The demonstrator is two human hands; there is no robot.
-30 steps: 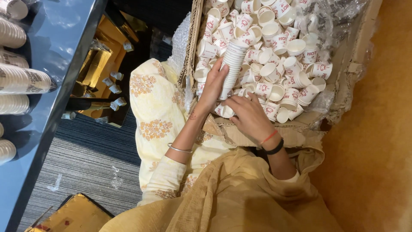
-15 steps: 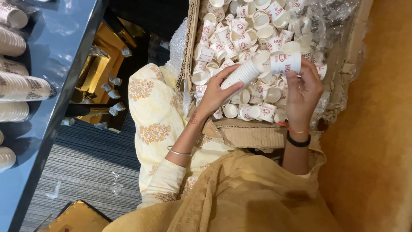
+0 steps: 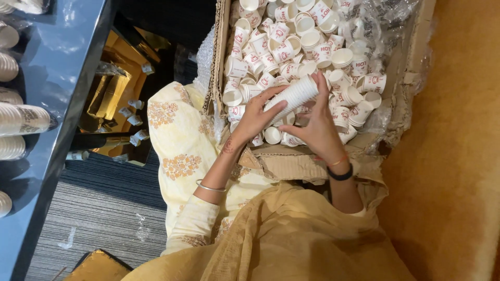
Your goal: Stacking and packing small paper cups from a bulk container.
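Holding the stack of cups (image 3: pixel 291 97) two-handed over the cardboard box (image 3: pixel 217 62): I see left hand (image 3: pixel 255 115) wrapped round its lower end, right hand (image 3: pixel 316 125) cupping the upper side (fingers half curled). Axis slants up-right; loose cups (image 3: pixel 291 31) lie beyond.

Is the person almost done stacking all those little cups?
Not nearly. Done: several finished stacks lie on the dark table at the left. In hand: the left hand and right hand hold one white stack of cups over the cardboard box. Left: many loose cups fill the box.
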